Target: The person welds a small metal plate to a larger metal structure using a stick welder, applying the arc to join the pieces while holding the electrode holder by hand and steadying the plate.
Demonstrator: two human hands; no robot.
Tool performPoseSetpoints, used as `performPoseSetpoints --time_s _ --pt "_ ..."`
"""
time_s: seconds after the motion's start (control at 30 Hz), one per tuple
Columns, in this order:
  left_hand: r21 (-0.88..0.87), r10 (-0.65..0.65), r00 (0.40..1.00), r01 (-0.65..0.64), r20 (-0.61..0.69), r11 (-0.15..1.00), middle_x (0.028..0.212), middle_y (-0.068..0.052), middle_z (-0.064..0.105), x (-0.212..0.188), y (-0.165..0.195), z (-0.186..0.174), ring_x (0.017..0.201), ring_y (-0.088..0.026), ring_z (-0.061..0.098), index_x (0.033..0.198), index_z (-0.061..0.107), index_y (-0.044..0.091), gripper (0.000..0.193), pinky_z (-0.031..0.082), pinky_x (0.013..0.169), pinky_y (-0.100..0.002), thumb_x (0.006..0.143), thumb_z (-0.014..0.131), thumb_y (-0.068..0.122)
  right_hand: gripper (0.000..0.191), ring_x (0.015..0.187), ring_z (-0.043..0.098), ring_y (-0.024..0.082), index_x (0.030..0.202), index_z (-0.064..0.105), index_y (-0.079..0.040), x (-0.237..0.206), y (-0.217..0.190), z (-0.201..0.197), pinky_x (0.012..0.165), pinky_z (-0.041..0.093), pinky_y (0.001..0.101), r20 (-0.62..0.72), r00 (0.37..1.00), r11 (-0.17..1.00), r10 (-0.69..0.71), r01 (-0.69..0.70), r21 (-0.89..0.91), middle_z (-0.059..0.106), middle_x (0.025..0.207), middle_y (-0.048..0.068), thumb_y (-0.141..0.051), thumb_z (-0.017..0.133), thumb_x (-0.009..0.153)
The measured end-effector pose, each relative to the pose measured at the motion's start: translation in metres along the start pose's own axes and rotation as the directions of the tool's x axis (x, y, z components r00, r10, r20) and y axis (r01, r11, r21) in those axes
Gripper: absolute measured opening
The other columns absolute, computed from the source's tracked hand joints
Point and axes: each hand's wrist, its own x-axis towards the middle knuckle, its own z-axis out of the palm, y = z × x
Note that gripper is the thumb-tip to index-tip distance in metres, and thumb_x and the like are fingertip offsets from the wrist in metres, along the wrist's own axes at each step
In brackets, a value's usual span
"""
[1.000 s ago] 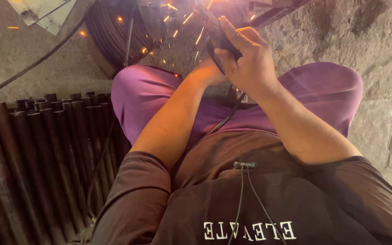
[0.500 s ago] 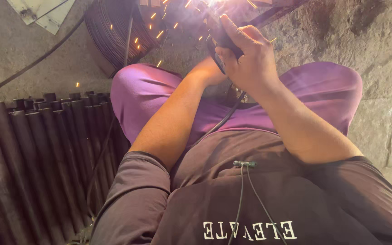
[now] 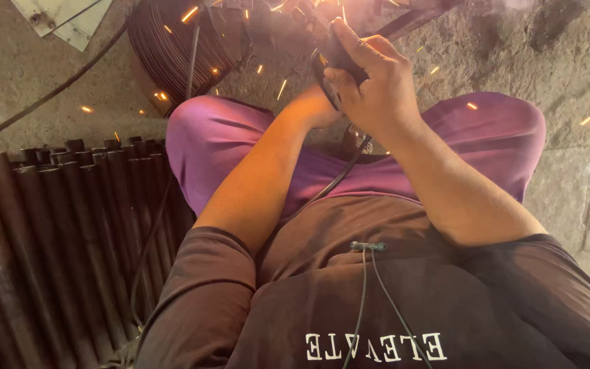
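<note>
Dark pipes [image 3: 42, 239] lie stacked by the left knee, a wire coil [image 3: 165, 48] beyond it. The right hand [image 3: 377, 82] is clamped on a black tool [image 3: 332, 51], likely a grinder, at the top edge; the left hand [image 3: 315, 106] is mostly hidden behind it, its grip unclear. Sparks [image 3: 281, 87] could burn the bare arms or purple trousers [image 3: 240, 147], and the cord [image 3: 339, 174] across the lap might snag.

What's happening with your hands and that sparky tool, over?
Right hand grip shut on grinder. Left hand hidden behind it. Sparks flying. Pipes stacked beside left leg.
</note>
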Motion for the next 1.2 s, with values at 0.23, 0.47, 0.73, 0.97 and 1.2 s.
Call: performPoseSetpoints --time_s 0.23,0.47,0.73,0.97,1.2 --pt "0.453 0.118 0.993 -0.111 0.013 0.884 0.101 -0.008 0.077 0.017 -0.015 -0.01 0.088 -0.022 0.072 0.109 0.076 0.012 0.027 0.055 0.073 -0.041 0.098 0.055 0.025 0.058 0.102 0.071 0.027 0.15 0.06 -0.009 0.001 0.001 -0.003 0.093 0.057 0.0379 0.008 0.998 0.998 0.061 -0.061 0.004 0.072 0.112 0.013 -0.009 0.08 0.096" --pt "0.632 0.176 0.981 -0.088 -0.077 0.77 0.117 -0.014 0.073 0.046 -0.071 -0.022 0.109 -0.033 0.068 0.118 0.072 0.013 0.037 0.053 0.09 -0.046 0.091 0.069 0.038 0.044 0.099 0.072 0.024 0.138 0.063 -0.003 0.001 0.022 -0.003 0.086 0.058 0.0356 -0.129 0.992 0.994 -0.008 0.021 0.105 0.071 0.11 0.01 -0.009 0.08 0.098" --pt "0.721 0.082 0.981 0.071 -0.175 0.689 0.11 -0.017 0.074 0.045 -0.085 -0.03 0.104 -0.037 0.07 0.107 0.075 0.009 0.043 0.054 0.089 -0.046 0.09 0.071 0.048 0.019 0.086 0.063 0.015 0.127 0.062 -0.003 -0.011 0.104 -0.04 0.077 0.051 0.0294 -0.367 0.878 0.794 0.309 -0.025 0.608 0.066 0.099 0.004 -0.021 0.065 0.122" --pt "0.786 -0.021 0.98 0.169 -0.196 0.595 0.113 -0.017 0.073 0.044 -0.085 -0.029 0.107 -0.037 0.068 0.111 0.075 0.01 0.043 0.053 0.091 -0.047 0.091 0.069 0.048 0.056 0.079 0.054 0.008 0.147 0.057 -0.006 -0.043 0.139 -0.051 0.067 0.047 0.0259 -0.359 0.887 0.857 0.291 -0.075 0.509 0.057 0.094 -0.004 -0.038 0.079 0.107" --pt "0.788 -0.131 0.959 0.281 -0.25 0.548 0.115 -0.016 0.073 0.042 -0.083 -0.021 0.11 -0.036 0.068 0.113 0.075 0.011 0.047 0.053 0.094 -0.047 0.092 0.068 0.053 0.078 0.082 0.068 0.007 0.164 0.044 -0.002 -0.051 0.154 -0.042 0.074 0.065 0.0235 -0.335 0.901 0.903 0.277 -0.126 0.41 0.068 0.099 -0.001 -0.035 0.083 0.105"
